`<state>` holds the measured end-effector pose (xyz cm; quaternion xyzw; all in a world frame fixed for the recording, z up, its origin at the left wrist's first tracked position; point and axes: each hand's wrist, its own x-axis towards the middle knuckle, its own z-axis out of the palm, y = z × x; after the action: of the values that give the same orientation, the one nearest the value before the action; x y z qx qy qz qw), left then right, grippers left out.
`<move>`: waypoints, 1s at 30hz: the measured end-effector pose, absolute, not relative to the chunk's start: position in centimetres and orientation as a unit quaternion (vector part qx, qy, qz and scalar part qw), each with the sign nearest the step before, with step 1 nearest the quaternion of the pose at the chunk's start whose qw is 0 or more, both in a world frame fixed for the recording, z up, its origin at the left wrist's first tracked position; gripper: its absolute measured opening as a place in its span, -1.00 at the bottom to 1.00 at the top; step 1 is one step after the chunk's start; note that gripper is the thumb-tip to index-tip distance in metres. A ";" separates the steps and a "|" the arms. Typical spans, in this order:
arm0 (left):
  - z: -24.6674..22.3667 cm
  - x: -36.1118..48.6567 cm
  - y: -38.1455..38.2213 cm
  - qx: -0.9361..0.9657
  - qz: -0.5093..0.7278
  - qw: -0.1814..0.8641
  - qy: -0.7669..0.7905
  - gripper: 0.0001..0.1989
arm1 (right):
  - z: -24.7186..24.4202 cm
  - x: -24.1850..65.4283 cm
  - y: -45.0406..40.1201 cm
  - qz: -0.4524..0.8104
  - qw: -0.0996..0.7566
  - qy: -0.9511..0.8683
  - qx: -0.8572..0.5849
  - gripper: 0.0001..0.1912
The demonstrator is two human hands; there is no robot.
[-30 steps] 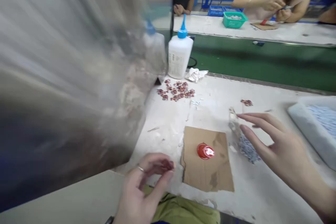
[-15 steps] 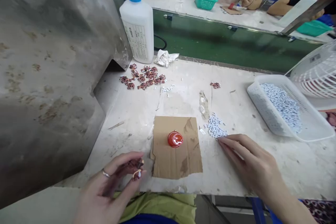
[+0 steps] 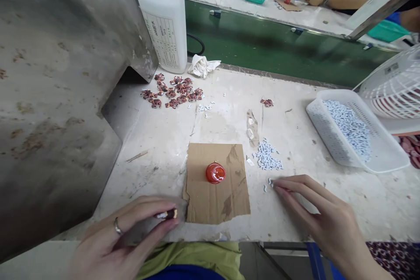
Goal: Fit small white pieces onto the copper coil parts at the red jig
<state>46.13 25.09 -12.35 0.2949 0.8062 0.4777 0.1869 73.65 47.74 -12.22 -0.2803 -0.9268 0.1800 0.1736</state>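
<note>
My left hand (image 3: 131, 232), with a ring on one finger, pinches a small brown figurine (image 3: 169, 214) with tan and white parts between thumb and fingers. It is just left of a cardboard piece (image 3: 200, 203), on which a small red cap-like dish (image 3: 215, 173) with glossy liquid stands. My right hand (image 3: 320, 210) rests low over the table with thumb and fingertips pressed together at a small pale-blue curved piece (image 3: 270, 182). Another such piece lies beside it. Above is a loose heap of pale-blue pieces (image 3: 268, 156).
Several brown figurines (image 3: 180, 89) lie near a large white bottle (image 3: 166, 26) and a crumpled tissue (image 3: 202, 66). One more figurine (image 3: 267, 102) lies apart. At right stands a white basket (image 3: 390, 157) of pale-blue pieces. A metal housing (image 3: 55, 96) borders the left; co-workers' hands show across the divider.
My right hand has drawn slightly down from the heap, and two pale-blue pieces now lie apart by its fingertips. The figurine in my left hand has turned. The view has shifted slightly.
</note>
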 end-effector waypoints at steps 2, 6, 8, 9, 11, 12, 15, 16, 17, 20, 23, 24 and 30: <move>-12.5 45.9 24.9 0.324 0.444 0.169 0.818 -0.85 | -12.3 73.4 47.7 0.174 0.171 -0.930 -0.276 -0.84; -12.9 44.9 24.8 0.400 0.441 0.135 0.792 -0.87 | -12.3 73.4 48.4 0.156 0.163 -0.943 -0.243 -0.82; -12.9 44.4 24.8 0.427 0.449 0.133 0.773 -0.88 | -12.0 73.6 48.7 0.157 0.146 -0.954 -0.209 -0.77; -12.8 44.3 24.9 0.435 0.452 0.134 0.767 -0.88 | -11.8 73.8 48.7 0.162 0.141 -0.956 -0.201 -0.75; -12.7 44.3 24.9 0.445 0.455 0.138 0.759 -0.88 | -11.5 74.0 48.5 0.168 0.145 -0.950 -0.221 -0.76; -12.6 44.4 24.9 0.434 0.455 0.143 0.765 -0.88 | -11.5 74.1 48.3 0.167 0.154 -0.943 -0.244 -0.78; -12.4 45.1 24.9 0.363 0.447 0.159 0.802 -0.85 | -11.8 73.9 47.4 0.147 0.166 -0.926 -0.307 -0.86; -12.4 45.3 25.0 0.338 0.449 0.167 0.810 -0.84 | -11.9 73.8 47.2 0.137 0.164 -0.926 -0.313 -0.87; -12.3 45.4 25.0 0.320 0.453 0.175 0.813 -0.83 | -12.2 73.6 47.0 0.128 0.163 -0.927 -0.312 -0.87; -12.4 45.3 25.1 0.334 0.465 0.188 0.798 -0.85 | -12.6 73.1 46.8 0.118 0.165 -0.935 -0.292 -0.87; -12.2 45.0 25.5 0.394 0.457 0.164 0.780 -0.87 | -12.3 72.9 46.7 0.120 0.162 -0.941 -0.273 -0.89; -12.2 44.9 25.6 0.411 0.456 0.155 0.774 -0.87 | -12.0 72.7 46.7 0.123 0.164 -0.940 -0.273 -0.90; -11.9 45.3 26.6 0.461 0.491 0.157 0.722 -0.83 | -10.1 68.4 46.2 0.205 0.206 -0.924 -0.249 -0.88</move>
<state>45.32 26.63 -11.93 0.4612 0.7222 0.4910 0.1571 68.44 46.19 -10.10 -0.2494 -0.9238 0.2051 0.2058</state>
